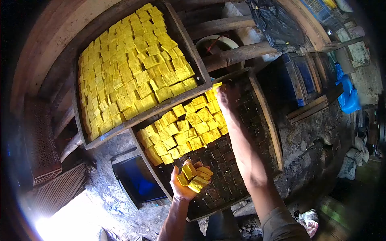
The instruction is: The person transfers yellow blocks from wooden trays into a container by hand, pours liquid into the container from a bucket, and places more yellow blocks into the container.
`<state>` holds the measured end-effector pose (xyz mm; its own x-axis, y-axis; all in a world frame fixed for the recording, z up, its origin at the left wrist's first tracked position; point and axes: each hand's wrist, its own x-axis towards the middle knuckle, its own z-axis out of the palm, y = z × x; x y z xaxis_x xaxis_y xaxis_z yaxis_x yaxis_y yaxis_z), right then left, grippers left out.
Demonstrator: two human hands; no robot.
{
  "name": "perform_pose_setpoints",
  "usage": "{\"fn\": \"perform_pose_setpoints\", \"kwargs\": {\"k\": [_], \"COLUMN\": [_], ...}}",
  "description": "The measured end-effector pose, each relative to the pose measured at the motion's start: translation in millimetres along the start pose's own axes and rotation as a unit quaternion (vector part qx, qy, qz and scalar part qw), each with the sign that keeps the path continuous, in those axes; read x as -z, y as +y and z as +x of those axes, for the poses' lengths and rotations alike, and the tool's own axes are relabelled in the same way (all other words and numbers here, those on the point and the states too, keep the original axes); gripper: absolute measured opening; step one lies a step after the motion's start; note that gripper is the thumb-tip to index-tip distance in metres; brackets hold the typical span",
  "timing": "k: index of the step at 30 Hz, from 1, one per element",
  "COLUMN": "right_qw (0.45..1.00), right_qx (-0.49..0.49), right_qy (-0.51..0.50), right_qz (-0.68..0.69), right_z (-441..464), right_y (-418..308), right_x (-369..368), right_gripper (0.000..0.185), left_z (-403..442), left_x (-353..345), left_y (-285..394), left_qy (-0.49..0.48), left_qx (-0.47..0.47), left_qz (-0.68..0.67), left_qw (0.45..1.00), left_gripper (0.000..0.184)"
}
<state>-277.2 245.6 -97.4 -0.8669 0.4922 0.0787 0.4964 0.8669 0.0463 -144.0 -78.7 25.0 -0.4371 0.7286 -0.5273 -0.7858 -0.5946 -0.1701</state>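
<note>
My left hand (pixel 183 192) is turned palm up, its fingers curled round several yellow tofu pieces (pixel 198 184). It is over the near left part of a wood-framed tray with a dark woven base (pixel 222 164). My right hand (pixel 226 95) reaches to the far edge of this tray, its fingers closed at a yellow tofu piece (pixel 217 85); the fingertips are partly in shadow. Rows of tofu blocks (pixel 183 126) lie close together across the tray's far left part, ending beside my right forearm.
A second wooden tray (pixel 185 38), packed with yellow blocks, adjoins at the upper left. Wooden beams (pixel 237 56) and a round tub (pixel 233 42) lie beyond. A dark blue-lined container (pixel 140 178) stands at the lower left; a blue plastic bag (pixel 349 96) hangs at right.
</note>
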Motion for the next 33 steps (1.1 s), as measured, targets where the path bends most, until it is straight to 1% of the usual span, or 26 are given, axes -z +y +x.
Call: {"fn": "perform_pose_setpoints", "kwargs": {"k": [2, 3, 4, 6, 7, 9, 10, 11, 12, 13, 15, 16, 18, 19, 20, 22, 24, 25, 26, 27, 28, 29, 30, 31, 32, 33], "right_qw": [0.991, 0.975, 0.974, 0.933, 0.913, 0.713, 0.650, 0.570, 0.463, 0.396, 0.276, 0.256, 0.435, 0.529, 0.597, 0.702, 0.784, 0.790, 0.792, 0.792, 0.764, 0.734, 0.685, 0.784, 0.846, 0.845], "right_qx": [-0.073, -0.093, -0.090, -0.133, -0.097, -0.086, -0.162, -0.205, -0.187, -0.177, -0.109, -0.068, 0.041, 0.127, 0.206, 0.310, 0.412, 0.408, 0.399, 0.387, 0.366, 0.277, 0.184, 0.049, -0.088, -0.088], "right_qy": [-0.020, 0.016, 0.006, 0.051, 0.050, 0.042, -0.033, -0.087, -0.105, -0.123, -0.124, -0.119, -0.182, -0.218, -0.193, -0.176, -0.163, -0.160, -0.198, -0.238, -0.272, -0.229, -0.181, -0.065, 0.055, 0.059], "right_qz": [0.112, 0.202, 0.208, 0.329, 0.392, 0.695, 0.742, 0.791, 0.860, 0.893, 0.947, 0.957, 0.881, 0.810, 0.751, 0.616, 0.435, 0.429, 0.417, 0.407, 0.457, 0.576, 0.681, 0.616, 0.524, 0.524], "right_z": [0.0, -5.6, -10.2, -16.2, -12.5, -7.4, -16.5, -19.3, -30.9, -52.5, -93.4, -111.7, -139.4, -144.7, -153.0, -176.9, -194.3, -198.5, -201.1, -203.1, -193.7, -192.4, -193.8, -190.1, -186.9, -183.7], "right_y": [-23.3, -31.7, -36.8, -40.5, -28.3, 1.3, 7.1, 20.4, 31.7, 30.4, 8.1, -12.4, -30.2, -38.9, -45.2, -55.3, -51.8, -47.4, -42.5, -37.4, -30.1, -22.5, -15.9, -12.4, -11.0, -12.1], "right_x": [11.2, 23.3, 44.3, 66.2, 49.5, 10.0, 60.6, 61.5, 65.7, 88.9, 128.5, 154.9, 178.4, 199.3, 202.4, 197.5, 189.7, 189.5, 189.0, 189.2, 194.9, 175.9, 143.4, 113.7, 85.9, 61.2], "right_gripper": [0.036, 0.038, 0.038, 0.049, 0.064, 0.052, 0.047, 0.046, 0.045, 0.046, 0.049, 0.055, 0.054, 0.054, 0.050, 0.047, 0.052, 0.052, 0.053, 0.054, 0.052, 0.052, 0.053, 0.052, 0.052, 0.052], "left_z": [1.1, 2.0, 3.1, 8.8, 9.9, 12.2, 13.4, 17.8, 21.3, 24.2, 26.3, 28.4, 36.3, 35.2, 35.4, 43.3, 20.8, 15.8, 14.7, 9.1, 3.4, -1.0, -1.1, -3.3, -6.4, -7.5], "left_x": [-3.4, -2.7, -1.9, 3.9, 4.2, 10.5, 1.9, 3.6, 6.7, 8.2, -8.7, -15.3, -15.8, -11.4, -1.5, 23.3, -13.9, -15.8, -9.6, -4.7, -3.7, 4.1, 16.8, 14.5, 10.9, 10.0], "left_y": [2.2, 2.0, 2.7, 6.2, 7.3, 12.7, 11.7, 11.7, 11.6, 11.2, 9.9, 9.2, 3.0, 1.3, 0.3, 3.9, 10.9, 9.2, 8.1, 4.9, 2.3, 4.2, 5.0, 3.7, 3.5, 4.6], "left_qy": [-0.004, -0.013, -0.022, -0.018, 0.007, 0.032, 0.033, 0.010, -0.015, 0.051, 0.076, 0.102, 0.116, 0.051, -0.016, -0.079, -0.037, 0.053, 0.017, 0.047, 0.077, 0.098, -0.019, -0.016, -0.012, -0.014], "left_qx": [-0.007, -0.016, -0.026, -0.016, -0.010, 0.010, -0.003, -0.008, -0.011, -0.005, 0.017, 0.042, 0.064, 0.050, 0.037, 0.080, 0.166, 0.121, 0.121, 0.102, 0.083, 0.090, 0.100, 0.087, 0.073, 0.074], "left_qz": [0.012, 0.028, 0.045, 0.042, 0.045, 0.063, 0.081, 0.074, 0.067, 0.070, 0.062, 0.059, 0.089, 0.049, 0.009, -0.045, -0.035, 0.024, 0.016, 0.024, 0.032, 0.026, 0.003, 0.022, 0.042, 0.045], "left_qw": [1.000, 0.999, 0.998, 0.999, 0.999, 0.997, 0.996, 0.997, 0.998, 0.996, 0.995, 0.992, 0.987, 0.996, 0.999, 0.993, 0.985, 0.991, 0.992, 0.993, 0.993, 0.991, 0.995, 0.996, 0.996, 0.996], "left_gripper": [0.054, 0.053, 0.052, 0.053, 0.053, 0.054, 0.052, 0.053, 0.054, 0.054, 0.053, 0.052, 0.049, 0.051, 0.053, 0.065, 0.070, 0.071, 0.068, 0.065, 0.063, 0.058, 0.060, 0.060, 0.060, 0.060]}}
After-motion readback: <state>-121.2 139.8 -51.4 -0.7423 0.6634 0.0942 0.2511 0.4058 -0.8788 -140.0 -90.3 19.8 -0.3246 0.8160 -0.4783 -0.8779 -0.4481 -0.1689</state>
